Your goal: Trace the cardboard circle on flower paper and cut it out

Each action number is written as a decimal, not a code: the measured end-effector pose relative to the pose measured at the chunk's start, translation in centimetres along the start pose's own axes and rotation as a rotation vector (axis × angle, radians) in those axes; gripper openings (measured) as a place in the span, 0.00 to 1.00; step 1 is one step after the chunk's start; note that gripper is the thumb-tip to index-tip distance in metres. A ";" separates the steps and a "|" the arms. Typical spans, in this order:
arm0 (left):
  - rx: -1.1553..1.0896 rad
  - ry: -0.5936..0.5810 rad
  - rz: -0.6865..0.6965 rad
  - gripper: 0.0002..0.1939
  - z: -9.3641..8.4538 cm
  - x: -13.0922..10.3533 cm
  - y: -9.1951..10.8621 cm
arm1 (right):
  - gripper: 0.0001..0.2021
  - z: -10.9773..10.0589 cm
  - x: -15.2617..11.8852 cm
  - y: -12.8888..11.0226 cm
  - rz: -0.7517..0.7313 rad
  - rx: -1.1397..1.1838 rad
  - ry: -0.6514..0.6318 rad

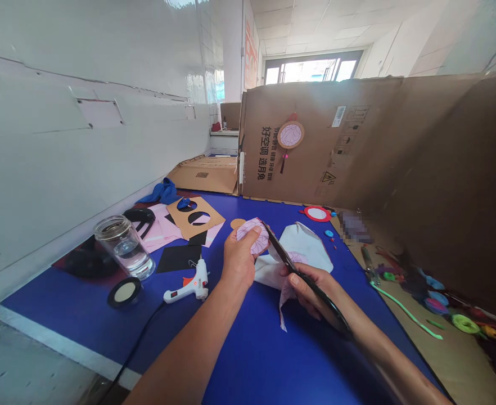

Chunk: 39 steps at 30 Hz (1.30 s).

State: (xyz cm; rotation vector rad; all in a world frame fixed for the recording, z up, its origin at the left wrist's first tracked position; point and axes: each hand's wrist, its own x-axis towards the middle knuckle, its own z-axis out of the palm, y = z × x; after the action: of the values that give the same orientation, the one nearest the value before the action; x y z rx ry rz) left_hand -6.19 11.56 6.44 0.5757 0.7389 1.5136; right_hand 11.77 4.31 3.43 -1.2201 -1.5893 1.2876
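Observation:
Between thumb and fingers, my left hand (pixel 240 256) grips a round piece of white fabric (pixel 253 236) with a purple line pattern. My right hand (pixel 313 287) is wrapped round black-handled scissors (pixel 282 254). Their blades lie along the right edge of the round piece, pointing up and away from me. Below the blades, a larger white cloth (pixel 305 247) spreads over the blue table, and a narrow strip of fabric (pixel 284 315) hangs down beside my right hand. Whether the blades touch the fabric is hard to tell.
A white glue gun (pixel 191 287) with a cord lies at left, near a glass jar of water (pixel 125 247) and its lid (pixel 124 292). Behind are cardboard with round holes (pixel 195 232) and black paper (pixel 178 259). A cardboard wall (pixel 315 163) bears a round ornament (pixel 291 135).

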 end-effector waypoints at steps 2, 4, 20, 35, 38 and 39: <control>0.009 -0.009 0.004 0.25 -0.1 0.1 0.0 | 0.37 0.0 -0.1 -0.1 -0.002 -0.021 0.000; 0.025 -0.013 0.000 0.25 -0.2 0.2 0.1 | 0.37 -0.1 -0.1 -0.2 -0.007 -0.040 -0.001; 0.112 -0.080 -0.025 0.23 -0.4 0.5 0.6 | 0.43 -0.4 -0.1 -0.3 0.002 -0.062 -0.020; 0.117 -0.113 -0.048 0.21 -0.4 0.5 1.1 | 0.40 -0.3 -0.1 -0.6 0.028 -0.017 -0.007; 0.122 -0.118 -0.055 0.22 -0.4 0.5 1.1 | 0.40 -0.4 0.0 -0.4 0.036 -0.006 -0.020; 0.123 -0.121 -0.056 0.22 -0.5 0.6 1.1 | 0.40 -0.4 0.1 -0.1 0.038 0.005 -0.021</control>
State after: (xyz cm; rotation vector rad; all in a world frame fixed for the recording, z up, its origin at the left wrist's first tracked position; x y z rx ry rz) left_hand -7.30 12.07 6.91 0.7268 0.7514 1.3760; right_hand 12.04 4.51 3.64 -1.2432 -1.5837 1.3310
